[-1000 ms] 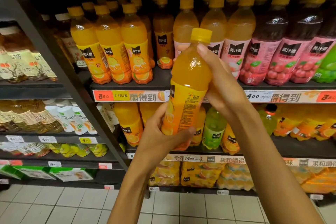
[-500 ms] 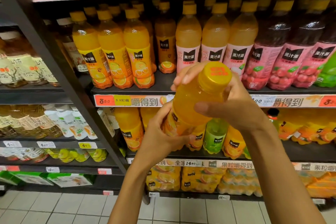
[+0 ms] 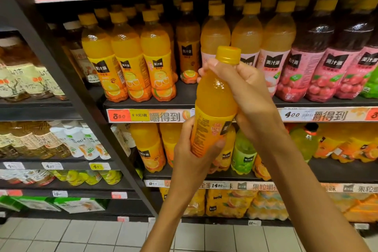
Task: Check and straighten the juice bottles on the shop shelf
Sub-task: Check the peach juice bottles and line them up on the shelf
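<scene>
I hold an orange juice bottle (image 3: pixel 214 98) with a yellow cap nearly upright in front of the shop shelf (image 3: pixel 143 102). My left hand (image 3: pixel 192 159) grips its labelled lower part from below. My right hand (image 3: pixel 245 92) wraps the neck and shoulder just under the cap. On the shelf behind, three orange juice bottles (image 3: pixel 131 67) stand in a front row at the left. A single orange bottle (image 3: pixel 188 51) stands further back, leaving a gap at the shelf's front edge.
Peach-labelled bottles (image 3: pixel 272 57) and dark red juice bottles (image 3: pixel 319 63) fill the shelf to the right. A lower shelf carries orange and green bottles (image 3: pixel 243 155). Tea bottles (image 3: pixel 24 80) sit in the left bay, past a black upright. Tiled floor lies below.
The bottle was tipped with its cap toward me half a second ago; it now stands nearly upright again, and it has been turned so that its label's side faces me.
</scene>
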